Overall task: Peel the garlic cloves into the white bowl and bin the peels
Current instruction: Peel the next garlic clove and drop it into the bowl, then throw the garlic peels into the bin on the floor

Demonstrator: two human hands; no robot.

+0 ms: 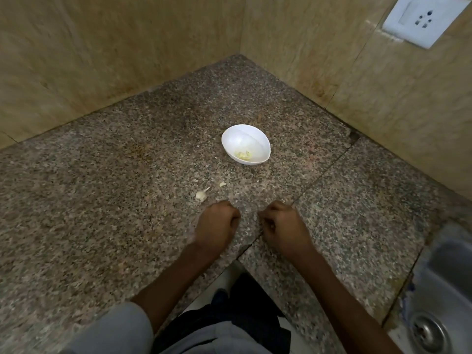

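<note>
A: Surfaces?

B: Speckled brown-grey polished granite counter (107, 200), a corner section with one diagonal seam. Beige veined stone wall tiles (115, 47) on two sides. Brushed stainless-steel sink (444, 277) at the right edge. One white plastic wall socket (424, 20), upper right.

A: Task items, counted?

B: One glossy white oval bowl (245, 144), upright on the counter, well beyond the hands. In its bottom lies a small heap of pale yellow peeled garlic cloves (244, 155) — too small to count. Between bowl and hands, on the counter:
- one off-white papery garlic cluster (201, 195)
- one thin pale sliver (207, 189) just beside it
- one small curved loose clove (222, 184) near, to the right

A: Hands?

B: Two, backs up, low over the counter near its front edge, knuckles towards each other, apart.
- Left hand (217, 223): fingers curled into a fist. The inside is hidden, so I cannot tell whether it has hold of anything.
- Right hand (283, 226): fingers curled under, tips drawn towards the thumb — blurred, so I cannot tell whether anything is pinched there.
</note>
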